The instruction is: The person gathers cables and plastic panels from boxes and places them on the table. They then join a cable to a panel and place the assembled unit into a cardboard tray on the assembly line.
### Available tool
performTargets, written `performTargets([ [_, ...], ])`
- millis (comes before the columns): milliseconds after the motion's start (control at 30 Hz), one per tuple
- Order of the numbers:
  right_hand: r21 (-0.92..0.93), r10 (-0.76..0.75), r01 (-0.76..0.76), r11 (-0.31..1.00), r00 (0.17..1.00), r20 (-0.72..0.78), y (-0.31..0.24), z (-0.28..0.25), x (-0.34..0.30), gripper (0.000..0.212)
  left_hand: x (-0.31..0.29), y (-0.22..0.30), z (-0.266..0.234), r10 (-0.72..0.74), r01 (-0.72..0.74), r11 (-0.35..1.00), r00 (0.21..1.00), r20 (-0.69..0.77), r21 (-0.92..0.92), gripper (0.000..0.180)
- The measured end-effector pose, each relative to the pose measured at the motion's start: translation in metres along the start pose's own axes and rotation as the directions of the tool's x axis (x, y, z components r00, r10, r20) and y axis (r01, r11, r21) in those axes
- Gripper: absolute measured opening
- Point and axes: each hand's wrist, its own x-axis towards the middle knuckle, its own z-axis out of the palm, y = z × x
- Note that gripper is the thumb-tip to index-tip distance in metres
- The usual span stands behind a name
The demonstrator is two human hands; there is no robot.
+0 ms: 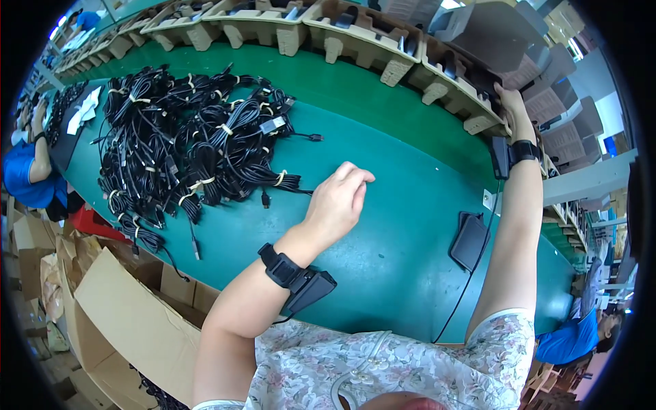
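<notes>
My left hand (336, 203) is over the green table, its fingers loosely curled with nothing visible in them. Just left of it lies a big heap of black cables (198, 147), coiled and bound with pale ties. One loose cable end runs from the heap to my left wrist. Stretched far forward to the right, my right hand (511, 109) is closed around the end of a tan moulded pulp tray (451, 85). The tray's compartments carry dark items I cannot make out. Part of that hand's fingers is hidden by the tray end.
More pulp trays (362, 37) line the table's far side. A black flat device (470, 240) with a cord lies on the green table (403, 273). Open cardboard boxes (137, 321) stand at lower left. Folded cartons (488, 34) are at far right. People in blue (31, 171) sit at both sides.
</notes>
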Motion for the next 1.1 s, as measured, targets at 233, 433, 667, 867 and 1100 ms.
performTargets([
  [233, -0.540, -0.232, 0.115, 0.834, 0.961, -0.153, -0.009, 0.004, -0.026, 0.051, -0.008, 0.001, 0.003, 0.030, -0.030, 0.998, 1.000, -0.001, 0.051, 0.012],
  [433, -0.495, -0.225, 0.121, 0.861, 0.962, -0.156, -0.012, 0.013, -0.012, 0.053, -0.004, -0.005, 0.003, 0.040, -0.039, 0.996, 0.999, -0.006, 0.077, 0.015],
  [667, -0.842, -0.325, 0.063, 0.535, 0.936, -0.136, -0.022, 0.017, -0.061, 0.050, -0.002, -0.003, 0.000, 0.014, -0.014, 0.997, 1.000, 0.003, 0.073, 0.015],
  [867, -0.838, -0.456, 0.145, 0.526, 0.880, -0.133, -0.075, -0.039, -0.099, 0.050, -0.005, -0.006, 0.001, 0.017, -0.016, 0.999, 1.000, -0.007, 0.030, 0.015],
  [1100, -0.789, -0.440, 0.163, 0.593, 0.886, -0.148, -0.205, -0.248, -0.136, 0.046, -0.008, -0.006, 0.011, 0.060, -0.057, 0.996, 0.997, -0.045, 0.069, 0.015],
])
